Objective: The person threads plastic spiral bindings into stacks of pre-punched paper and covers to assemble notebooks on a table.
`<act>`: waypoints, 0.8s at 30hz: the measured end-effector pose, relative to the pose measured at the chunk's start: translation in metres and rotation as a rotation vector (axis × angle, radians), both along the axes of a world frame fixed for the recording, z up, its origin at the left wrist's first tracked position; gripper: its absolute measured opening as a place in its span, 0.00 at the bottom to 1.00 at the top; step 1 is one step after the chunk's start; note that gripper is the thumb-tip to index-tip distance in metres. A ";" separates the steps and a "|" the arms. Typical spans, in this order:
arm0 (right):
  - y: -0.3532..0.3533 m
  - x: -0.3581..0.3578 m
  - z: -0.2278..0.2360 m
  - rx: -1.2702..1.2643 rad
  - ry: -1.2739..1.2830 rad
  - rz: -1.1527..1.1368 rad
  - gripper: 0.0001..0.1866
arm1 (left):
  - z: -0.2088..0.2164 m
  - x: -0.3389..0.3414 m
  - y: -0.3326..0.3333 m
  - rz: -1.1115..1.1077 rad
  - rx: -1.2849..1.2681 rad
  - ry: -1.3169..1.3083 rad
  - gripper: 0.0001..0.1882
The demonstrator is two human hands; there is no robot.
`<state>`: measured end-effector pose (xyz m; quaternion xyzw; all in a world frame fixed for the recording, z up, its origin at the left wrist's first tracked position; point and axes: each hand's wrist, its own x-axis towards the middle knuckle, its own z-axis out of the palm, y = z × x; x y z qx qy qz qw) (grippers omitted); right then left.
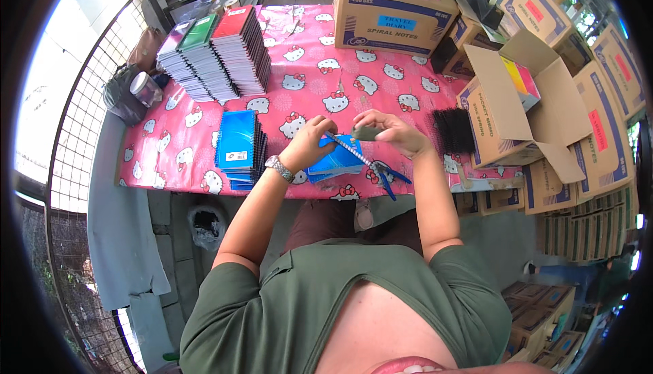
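My left hand (pixel 311 144), with a metal watch at the wrist, is closed at the upper end of a notebook's spiral spine (pixel 352 148). The spine slants down to the right, above blue spiral notebooks (pixel 337 163) near the table's front edge. My right hand (pixel 400 136) pinches a small dark grey-green piece (pixel 366 133) whose kind I cannot make out, just above the spine. Blue-handled pliers (pixel 388 178) are by the spine's lower end, below my right hand. A stack of blue spiral notebooks (pixel 236 144) stands left of my left hand.
Tall stacks of red (pixel 232 23), green (pixel 198 32) and purple notebooks (pixel 175 37) stand at the back left. A closed carton (pixel 388 24) sits at the back. On the right are an open carton (pixel 500 119) and a pile of black wire spirals (pixel 454 131). A pink patterned cover (pixel 272 75) lies on the table.
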<state>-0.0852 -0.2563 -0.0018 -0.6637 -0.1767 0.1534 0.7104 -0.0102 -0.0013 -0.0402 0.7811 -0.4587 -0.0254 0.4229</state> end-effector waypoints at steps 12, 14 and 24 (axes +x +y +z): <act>-0.029 0.018 -0.046 -0.482 0.048 -0.201 0.23 | 0.005 0.003 -0.006 0.048 0.032 0.115 0.14; -0.046 0.017 -0.081 -0.819 0.006 -0.471 0.29 | 0.013 -0.002 -0.010 0.102 0.060 0.183 0.14; 0.012 -0.109 -0.164 -1.245 -0.371 -1.051 0.35 | -0.028 -0.018 -0.014 0.404 -0.156 0.332 0.11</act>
